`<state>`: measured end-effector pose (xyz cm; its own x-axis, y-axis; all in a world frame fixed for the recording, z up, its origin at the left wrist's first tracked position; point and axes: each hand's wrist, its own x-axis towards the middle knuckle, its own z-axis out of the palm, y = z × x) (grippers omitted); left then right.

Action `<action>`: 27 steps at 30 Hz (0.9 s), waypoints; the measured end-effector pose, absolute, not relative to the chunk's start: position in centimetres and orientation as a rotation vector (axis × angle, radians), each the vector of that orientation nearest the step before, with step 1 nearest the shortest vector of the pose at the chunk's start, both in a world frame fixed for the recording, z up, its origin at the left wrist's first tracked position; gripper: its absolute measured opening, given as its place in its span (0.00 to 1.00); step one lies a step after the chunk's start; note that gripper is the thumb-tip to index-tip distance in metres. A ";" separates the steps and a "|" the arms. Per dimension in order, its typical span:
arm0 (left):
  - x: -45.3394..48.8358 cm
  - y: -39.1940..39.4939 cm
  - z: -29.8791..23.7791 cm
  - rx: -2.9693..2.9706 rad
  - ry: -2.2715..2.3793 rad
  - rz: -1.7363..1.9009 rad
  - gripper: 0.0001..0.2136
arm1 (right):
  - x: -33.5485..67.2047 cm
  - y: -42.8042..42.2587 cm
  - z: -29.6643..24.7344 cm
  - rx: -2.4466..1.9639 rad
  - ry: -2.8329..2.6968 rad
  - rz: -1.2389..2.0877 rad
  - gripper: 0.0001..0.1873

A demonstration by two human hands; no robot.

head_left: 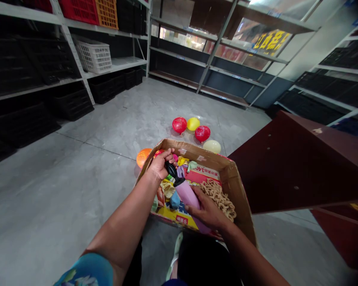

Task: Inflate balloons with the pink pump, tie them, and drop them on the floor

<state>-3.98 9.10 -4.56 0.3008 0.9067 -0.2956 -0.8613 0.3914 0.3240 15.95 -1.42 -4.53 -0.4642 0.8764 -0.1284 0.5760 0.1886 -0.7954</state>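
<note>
My right hand [208, 210] is wrapped around the lower body of the pink pump [187, 194], fingers curled over it. My left hand [159, 166] pinches the black balloon [170, 169] at the pump's dark nozzle end. The pump sits tilted above the cardboard box [238, 186]. Its long axis runs from near me on the right to farther away on the left, and the nozzle points up and left into my left hand.

Under it in the box lie limp balloons [168, 190] in several colours, with a bundle of tan twine [219, 194] just right of the pump.

On the floor beyond the box sit an orange balloon [143, 156], two red ones [179, 124], a yellow one [193, 123] and a cream one [211, 146]. A dark brown desk [295, 167] stands to my right. Shelves [113, 63] with crates line the walls.
</note>
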 end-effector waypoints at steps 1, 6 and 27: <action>-3.9 9.1 -4.6 0.110 0.481 1.174 0.03 | 15.9 -1.4 -4.5 -1.382 -2.123 1.153 0.29; -3.8 9.1 -4.4 0.093 0.594 1.155 0.03 | 15.4 -1.1 -4.6 -1.362 -2.129 1.124 0.32; -4.9 9.8 -5.0 0.138 0.670 1.182 0.05 | 14.6 -0.4 -3.9 -1.414 -2.205 1.127 0.41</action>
